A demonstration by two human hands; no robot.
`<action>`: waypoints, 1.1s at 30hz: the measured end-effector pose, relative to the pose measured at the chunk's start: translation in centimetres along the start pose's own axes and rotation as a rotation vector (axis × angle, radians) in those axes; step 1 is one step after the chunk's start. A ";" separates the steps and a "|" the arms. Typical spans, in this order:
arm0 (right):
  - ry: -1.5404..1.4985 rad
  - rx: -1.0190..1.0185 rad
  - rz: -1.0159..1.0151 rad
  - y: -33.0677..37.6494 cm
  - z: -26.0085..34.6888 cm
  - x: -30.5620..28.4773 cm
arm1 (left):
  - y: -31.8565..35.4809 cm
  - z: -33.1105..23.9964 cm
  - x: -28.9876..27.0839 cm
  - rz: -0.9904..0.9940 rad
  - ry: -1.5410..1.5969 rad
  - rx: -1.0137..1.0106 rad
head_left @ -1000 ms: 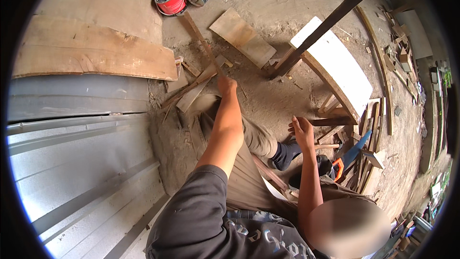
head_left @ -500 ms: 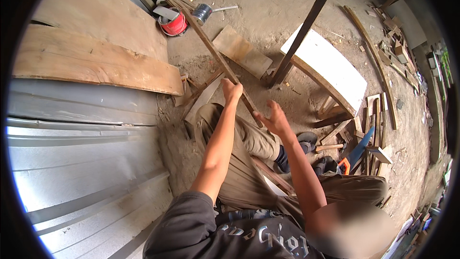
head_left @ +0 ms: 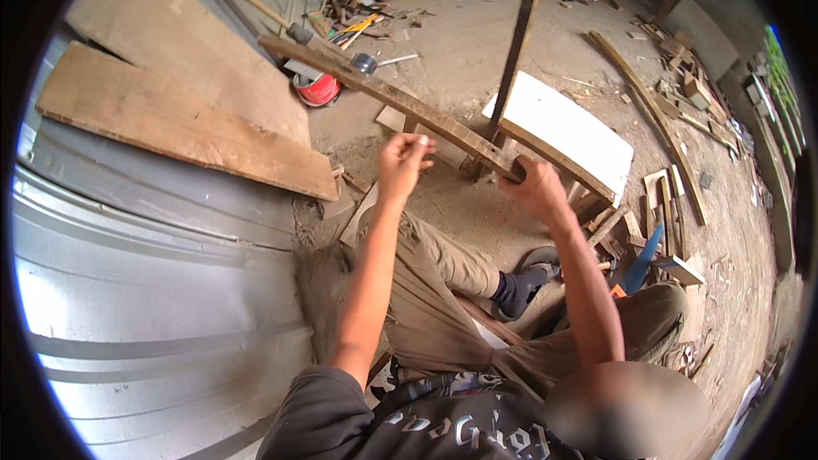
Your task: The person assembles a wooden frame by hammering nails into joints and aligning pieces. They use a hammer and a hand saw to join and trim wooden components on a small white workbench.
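Brown wooden bar (head_left: 405, 104), newly gripped at its near end by the right hand (head_left: 537, 183), runs lengthwise toward far left; the left hand (head_left: 404, 169), now off it, curls, contents unclear.

The wooden strip (head_left: 417, 112) is brown with darker blotches; near its left end is a red bucket (head_left: 317, 91), right of it a white board (head_left: 567, 132) and a blue saw blade (head_left: 643, 266), the mostly hidden handle (head_left: 618, 291) apparently orange. Below the strip, khaki trousers (head_left: 443, 315) meet a charcoal shirt (head_left: 319, 405) with pale lettering.
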State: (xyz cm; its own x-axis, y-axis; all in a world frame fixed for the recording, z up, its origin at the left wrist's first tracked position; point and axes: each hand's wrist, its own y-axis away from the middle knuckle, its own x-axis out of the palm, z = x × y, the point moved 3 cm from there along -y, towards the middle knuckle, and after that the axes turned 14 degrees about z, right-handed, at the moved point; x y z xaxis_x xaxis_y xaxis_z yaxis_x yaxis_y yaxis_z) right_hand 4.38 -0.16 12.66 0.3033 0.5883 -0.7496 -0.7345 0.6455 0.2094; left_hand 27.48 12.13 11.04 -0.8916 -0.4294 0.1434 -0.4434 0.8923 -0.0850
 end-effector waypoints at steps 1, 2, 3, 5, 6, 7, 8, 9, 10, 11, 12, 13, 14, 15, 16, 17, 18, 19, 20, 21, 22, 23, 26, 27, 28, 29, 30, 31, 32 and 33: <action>0.053 -0.023 0.000 0.8 0.0 -2.1 | -0.1 -1.1 -0.6 -0.037 -0.049 0.132; 0.163 -0.023 -0.036 1.4 -1.0 -4.0 | -0.4 -2.5 -0.4 -0.139 -0.131 0.305; 0.270 -0.027 -0.057 1.9 -1.5 -5.4 | -0.3 -3.3 -0.7 -0.159 -0.206 0.396; 0.309 0.048 -0.005 3.6 -2.7 -8.2 | -0.8 -5.7 0.2 -0.102 -0.855 0.605; 0.353 0.077 0.022 4.2 -3.8 -9.1 | -1.3 -6.2 1.6 0.010 -1.003 0.622; 0.396 0.105 0.050 5.0 -4.9 -9.9 | -1.8 -6.6 3.0 0.124 -1.149 0.640; 0.382 0.114 0.057 5.7 -5.7 -10.0 | -2.0 -6.5 4.2 0.236 -1.299 0.654; 0.367 0.121 0.064 6.2 -6.6 -9.8 | -2.4 -5.6 4.9 0.305 -1.372 0.594; 0.354 0.127 0.071 6.8 -7.5 -9.6 | -2.7 -4.5 5.6 0.372 -1.445 0.533; 0.341 0.098 0.067 7.6 -8.6 -9.2 | -2.9 -3.5 6.2 0.444 -1.518 0.467; 0.329 0.071 0.054 8.4 -9.7 -8.9 | -2.6 -4.0 7.4 0.421 -1.490 0.577; 0.318 0.042 0.042 9.1 -10.9 -8.7 | -2.4 -4.1 7.9 0.374 -1.341 0.675; 0.247 0.004 0.006 9.8 -11.2 -8.5 | -2.0 -4.1 7.7 0.329 -1.195 0.757; 0.202 0.041 0.016 10.4 -11.8 -8.6 | -1.4 -3.9 7.6 0.284 -1.046 0.832; 0.158 0.077 0.027 11.2 -12.5 -8.9 | -0.2 -3.4 7.5 0.101 -0.844 0.900; 0.121 0.112 0.027 11.9 -12.4 -9.9 | 1.0 -3.1 7.2 -0.012 -0.746 0.889; 0.118 0.116 -0.002 12.6 -12.2 -10.4 | 1.8 -1.9 6.6 -0.087 -0.704 0.825; 0.101 0.113 -0.014 13.2 -12.7 -10.8 | 2.3 -0.6 5.9 -0.163 -0.661 0.764; 0.083 0.113 -0.026 13.9 -13.6 -11.4 | 2.6 0.5 6.2 -0.048 -0.645 0.634; 0.068 0.105 -0.037 14.2 -13.4 -11.9 | 2.8 0.9 6.6 0.059 -0.631 0.506; -0.018 0.104 -0.031 14.7 -13.2 -12.3 | 2.7 1.3 7.6 0.178 -0.562 0.496; -0.055 0.074 -0.099 15.2 -14.0 -12.5 | 2.5 1.2 9.1 0.347 -0.573 0.351; -0.119 -0.011 -0.384 16.5 -15.7 -12.7 | 1.4 -0.9 12.4 0.632 -0.593 0.104; -0.121 -0.043 -0.364 16.2 -16.0 -12.9 | 0.9 -2.1 12.7 0.632 -0.651 0.132; -0.145 -0.051 -0.335 15.7 -16.5 -12.8 | 0.5 -3.5 12.8 0.632 -0.707 0.161; -0.168 -0.055 -0.310 15.4 -17.0 -12.9 | 0.2 -5.7 13.7 0.637 -0.762 0.193; -0.264 -0.012 -0.294 15.1 -16.4 -12.5 | 0.1 -7.1 14.2 0.607 -0.844 0.195; -0.273 -0.029 -0.297 14.7 -16.5 -12.2 | -0.1 -8.2 14.8 0.591 -0.865 0.228; -0.240 -0.061 -0.342 14.3 -15.5 -12.2 | -0.2 -9.3 15.2 0.573 -0.888 0.257; -0.205 -0.087 -0.391 14.3 -14.8 -12.2 | -0.3 -10.3 15.7 0.560 -0.908 0.288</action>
State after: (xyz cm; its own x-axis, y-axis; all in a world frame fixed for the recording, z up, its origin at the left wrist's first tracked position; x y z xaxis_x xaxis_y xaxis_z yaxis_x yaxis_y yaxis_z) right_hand -18.76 -5.33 15.52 0.6762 0.3981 -0.6199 -0.5860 0.8006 -0.1250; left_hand 14.53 6.52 23.50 -0.6561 -0.0227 -0.7543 0.1447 0.9772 -0.1553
